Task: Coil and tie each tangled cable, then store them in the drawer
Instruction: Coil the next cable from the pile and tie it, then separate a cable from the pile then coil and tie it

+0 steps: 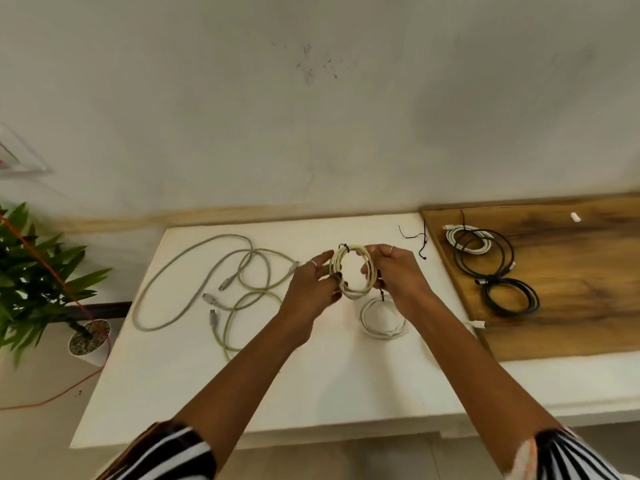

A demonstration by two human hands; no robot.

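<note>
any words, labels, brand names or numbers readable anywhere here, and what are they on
None: no readable text shows in the head view.
The cream coiled cable held by the left hand and right hand: no print visible.
The loose grey-green cables and their plugs: any marking too small to read.
The coiled black cables on the wooden board: no label seen.
The wall marks are scuffs, not writing.

Left hand [313, 287]: forearm extended, fingers curled on left side of coiled cable [353, 271]. Right hand [398, 275]: forearm extended, fingers pinching coil's right side.
</note>
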